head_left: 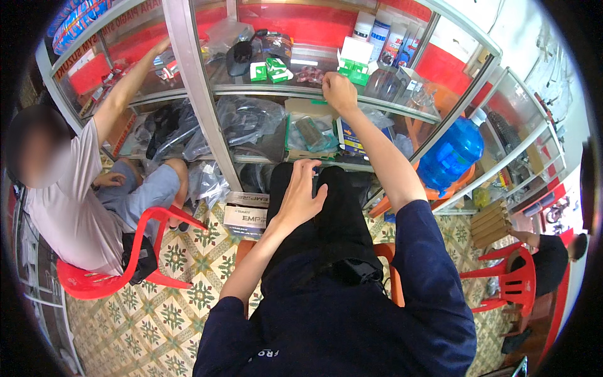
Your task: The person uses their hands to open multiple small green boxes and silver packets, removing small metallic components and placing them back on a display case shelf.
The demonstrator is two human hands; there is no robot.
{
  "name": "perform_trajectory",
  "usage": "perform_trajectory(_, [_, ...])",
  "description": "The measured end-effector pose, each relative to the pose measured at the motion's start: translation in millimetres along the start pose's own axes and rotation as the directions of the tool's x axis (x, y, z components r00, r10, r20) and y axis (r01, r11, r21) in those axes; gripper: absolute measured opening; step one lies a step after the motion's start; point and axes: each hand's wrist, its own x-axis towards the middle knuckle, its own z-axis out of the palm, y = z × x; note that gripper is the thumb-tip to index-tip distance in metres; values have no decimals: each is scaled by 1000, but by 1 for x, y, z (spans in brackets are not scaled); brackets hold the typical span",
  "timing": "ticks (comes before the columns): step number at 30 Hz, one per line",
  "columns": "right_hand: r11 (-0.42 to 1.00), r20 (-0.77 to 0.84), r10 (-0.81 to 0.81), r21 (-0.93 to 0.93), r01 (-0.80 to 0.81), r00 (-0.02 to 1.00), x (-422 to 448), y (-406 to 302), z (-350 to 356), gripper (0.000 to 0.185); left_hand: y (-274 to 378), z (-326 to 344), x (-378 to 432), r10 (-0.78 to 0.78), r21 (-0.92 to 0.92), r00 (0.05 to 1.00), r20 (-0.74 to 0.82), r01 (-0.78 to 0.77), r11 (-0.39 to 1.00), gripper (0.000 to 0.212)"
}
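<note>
My right hand (340, 92) reaches to the front edge of the upper glass shelf (282, 89) of a display cabinet. Its fingers are curled, and whether they hold something is hidden. Just left of them lie several small reddish pieces (308, 74). An opened green-and-white box (355, 66) stands right behind the hand. Farther left on this shelf sit small green cartons (272, 70). My left hand (301, 191) hovers over my knees with thumb and fingers apart and nothing visibly held. Below the shelf, a packaged part in clear plastic (311, 132) rests in an open carton.
Spray cans (388, 40) stand at the back right of the shelf. A blue water jug (451, 153) sits on an orange chair to the right. Boxes (245, 217) are stacked on the tiled floor. At left, a seated person (70, 221) reaches into the cabinet; another person (541, 264) sits far right.
</note>
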Motion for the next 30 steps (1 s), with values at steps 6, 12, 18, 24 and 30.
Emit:
perform_trajectory(6, [965, -88, -76, -258, 50, 993, 27, 12, -34, 35, 8, -13, 4, -16, -4, 1000, -20, 16, 1000, 53])
perform_trajectory(12, [899, 256, 276, -411, -154, 926, 39, 59, -45, 65, 21, -14, 4, 24, -56, 1000, 19, -23, 998, 52])
perform_trajectory(18, [893, 309, 174, -450, -18, 935, 36, 64, -46, 66, 32, -16, 2, 40, -92, 998, 46, -36, 995, 51])
perform_trajectory(24, [880, 381, 182, -474, 22, 906, 46, 61, -51, 63, 31, -12, 0, 43, -107, 996, 79, -34, 994, 52])
perform_trajectory(30, [872, 353, 143, -487, 52, 924, 51, 64, -59, 39, 37, -19, 1, 36, -116, 997, 72, -27, 993, 50])
